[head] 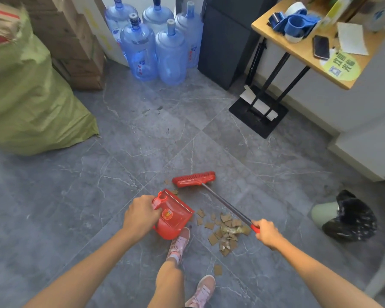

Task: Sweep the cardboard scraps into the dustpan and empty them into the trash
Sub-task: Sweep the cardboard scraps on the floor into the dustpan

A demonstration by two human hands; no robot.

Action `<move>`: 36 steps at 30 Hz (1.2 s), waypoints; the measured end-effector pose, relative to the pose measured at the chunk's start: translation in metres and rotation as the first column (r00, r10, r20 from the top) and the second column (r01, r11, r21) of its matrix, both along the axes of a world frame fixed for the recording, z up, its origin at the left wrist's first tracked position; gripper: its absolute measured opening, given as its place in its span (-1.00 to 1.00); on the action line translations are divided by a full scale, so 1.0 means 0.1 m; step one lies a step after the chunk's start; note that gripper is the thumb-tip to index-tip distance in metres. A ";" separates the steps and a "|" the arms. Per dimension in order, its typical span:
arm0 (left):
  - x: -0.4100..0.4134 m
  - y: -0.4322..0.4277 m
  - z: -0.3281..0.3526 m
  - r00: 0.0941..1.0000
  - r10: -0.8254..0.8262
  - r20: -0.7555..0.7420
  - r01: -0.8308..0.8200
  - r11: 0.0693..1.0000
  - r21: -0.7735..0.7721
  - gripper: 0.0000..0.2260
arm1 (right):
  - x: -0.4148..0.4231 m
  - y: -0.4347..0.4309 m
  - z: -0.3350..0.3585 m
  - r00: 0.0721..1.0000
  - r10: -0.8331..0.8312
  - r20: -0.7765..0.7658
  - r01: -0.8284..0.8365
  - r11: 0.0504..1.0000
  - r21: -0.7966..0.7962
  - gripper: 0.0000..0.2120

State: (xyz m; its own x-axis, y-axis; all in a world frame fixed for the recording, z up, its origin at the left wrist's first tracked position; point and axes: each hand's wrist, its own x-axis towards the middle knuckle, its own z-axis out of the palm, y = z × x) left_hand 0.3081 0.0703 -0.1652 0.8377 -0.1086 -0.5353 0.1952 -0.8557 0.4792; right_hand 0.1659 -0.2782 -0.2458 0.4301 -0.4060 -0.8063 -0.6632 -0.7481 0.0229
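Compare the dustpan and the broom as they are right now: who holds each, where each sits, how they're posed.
The dustpan is gripped by the left hand; the broom is held at its handle end by the right hand. The dustpan is beside the pile of cardboard scraps; the broom's head lies farther away, beyond the pile. The dustpan is squat, the broom long and slanted. Both are red plastic.

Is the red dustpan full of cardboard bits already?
Not that I can see. The scraps lie on the floor beside the dustpan; its visible tray looks bare, though the left hand hides part.
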 end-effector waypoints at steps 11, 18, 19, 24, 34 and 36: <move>-0.56 0.02 0.21 0.995 -0.017 0.098 0.010 0.998 0.066 -0.84 | -1.33 -0.07 0.40 0.974 -0.224 0.043 0.223 0.975 0.025 -0.61; -1.14 0.14 0.22 0.977 0.048 0.209 -0.074 0.990 0.123 -0.89 | -1.57 0.09 0.61 0.876 -0.451 0.168 0.428 0.890 0.160 -0.57; -1.21 0.17 0.22 0.972 0.055 0.227 -0.085 0.989 0.124 -0.90 | -1.56 0.11 0.66 0.873 -0.453 0.180 0.427 0.889 0.166 -0.60; -1.34 0.47 0.23 0.958 0.093 0.271 -0.131 0.984 0.123 -0.87 | -1.35 0.30 0.82 0.871 -0.423 0.249 0.380 0.902 0.204 -0.62; -1.08 1.21 0.24 0.945 0.181 0.270 -0.223 0.966 0.132 -0.91 | -0.35 1.30 0.66 0.931 -0.257 0.259 0.194 0.950 0.245 -0.66; -1.02 1.35 0.22 0.945 0.191 0.265 -0.228 0.966 0.118 -0.91 | -0.13 1.54 0.57 0.941 -0.207 0.268 0.140 0.959 0.248 -0.69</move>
State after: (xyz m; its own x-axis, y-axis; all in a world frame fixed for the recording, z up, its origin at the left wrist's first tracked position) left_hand 0.2060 0.2051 -0.1432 0.9415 0.1471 -0.3034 0.2682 -0.8720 0.4095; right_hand 0.1531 -0.1239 -0.1884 0.5967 -0.3205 -0.7357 -0.7357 -0.5845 -0.3422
